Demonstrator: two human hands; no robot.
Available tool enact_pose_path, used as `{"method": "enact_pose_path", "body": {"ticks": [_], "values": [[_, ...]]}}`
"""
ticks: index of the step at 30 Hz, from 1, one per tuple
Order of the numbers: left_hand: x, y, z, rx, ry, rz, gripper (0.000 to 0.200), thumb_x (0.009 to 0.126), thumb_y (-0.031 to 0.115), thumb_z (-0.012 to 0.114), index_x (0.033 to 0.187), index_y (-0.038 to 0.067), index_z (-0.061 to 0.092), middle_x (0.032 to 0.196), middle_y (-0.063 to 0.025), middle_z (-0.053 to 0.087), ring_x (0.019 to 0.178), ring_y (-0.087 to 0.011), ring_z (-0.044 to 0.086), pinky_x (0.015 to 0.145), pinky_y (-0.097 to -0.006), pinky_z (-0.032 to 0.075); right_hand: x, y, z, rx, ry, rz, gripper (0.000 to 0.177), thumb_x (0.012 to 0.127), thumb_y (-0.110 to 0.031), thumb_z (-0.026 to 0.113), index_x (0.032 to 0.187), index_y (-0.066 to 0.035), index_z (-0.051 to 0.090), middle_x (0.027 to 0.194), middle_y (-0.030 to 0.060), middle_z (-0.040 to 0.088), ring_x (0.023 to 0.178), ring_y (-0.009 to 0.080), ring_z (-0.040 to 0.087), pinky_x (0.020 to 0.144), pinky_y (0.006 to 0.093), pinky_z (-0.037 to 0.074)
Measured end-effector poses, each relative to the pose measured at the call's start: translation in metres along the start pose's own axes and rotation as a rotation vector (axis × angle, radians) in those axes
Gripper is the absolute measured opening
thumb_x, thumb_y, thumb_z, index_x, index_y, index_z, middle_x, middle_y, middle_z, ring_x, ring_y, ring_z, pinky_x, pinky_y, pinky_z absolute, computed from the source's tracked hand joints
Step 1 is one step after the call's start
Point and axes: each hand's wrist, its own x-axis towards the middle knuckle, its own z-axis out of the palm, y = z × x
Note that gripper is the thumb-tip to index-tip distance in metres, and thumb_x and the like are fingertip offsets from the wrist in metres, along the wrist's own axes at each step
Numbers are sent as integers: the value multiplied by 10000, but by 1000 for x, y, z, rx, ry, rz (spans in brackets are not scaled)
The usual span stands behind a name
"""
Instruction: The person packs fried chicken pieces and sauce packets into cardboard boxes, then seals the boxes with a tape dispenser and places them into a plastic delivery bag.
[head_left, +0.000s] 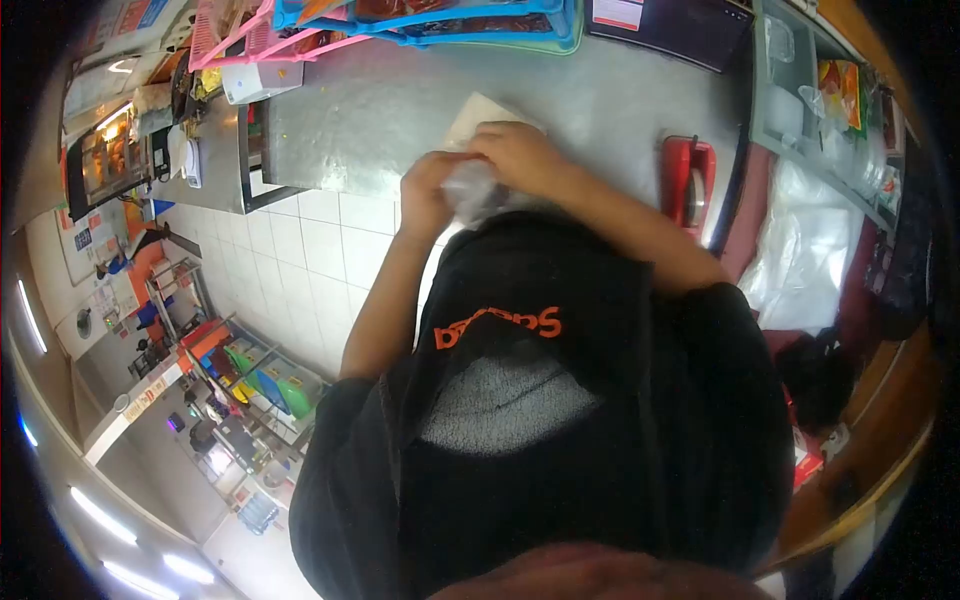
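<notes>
Both of my hands meet at the near edge of the metal table, over a small clear plastic bag [470, 192]. My left hand [425, 195] is closed on the bag's left side. Curled fingers of my right hand [515, 155] pinch the bag near its top, close against the left fingertips. The bag hangs crumpled below the fingers, in front of my dark shirt; its contents are too blurred to make out. Partly behind my right hand, a flat beige sheet or board [485, 112] lies on the table.
Pink [285, 45] and blue [430, 30] plastic baskets stand at the table's [340, 130] far side. A red tape dispenser [687, 185] sits to the right, near clear plastic bags [805, 250] and a glass-sided case [800, 100]. White floor tiles [300, 240] show on the left.
</notes>
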Motion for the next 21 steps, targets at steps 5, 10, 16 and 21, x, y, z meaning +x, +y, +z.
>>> {"method": "enact_pose_path", "body": {"ticks": [5,10,16,21], "values": [[-1,-1,1,-81,39,-108,350,606,-92,536,901,32,676,893,-147,676,843,-316,663,736,-349,528,-12,7,-16,3,56,46,109,804,-136,623,877,-60,653,896,106,618,850,302,618,756,396,494],[-7,-16,6,-118,70,-120,266,635,-27,615,891,20,675,915,-150,685,862,-314,667,751,-356,528,-28,18,-36,161,116,147,91,811,-67,635,892,-25,644,844,108,596,765,284,600,678,338,498],[11,15,-14,404,138,280,271,608,34,700,877,32,672,973,-111,683,901,-297,646,755,-349,521,0,6,-4,20,105,30,95,801,-144,637,866,-80,663,872,82,622,871,293,606,781,402,478],[-4,-11,-3,155,21,100,270,620,18,688,888,43,672,968,-109,677,903,-302,633,760,-358,516,7,1,0,-34,-42,9,105,783,-141,635,876,-116,676,896,40,621,957,254,577,853,411,434]]}}
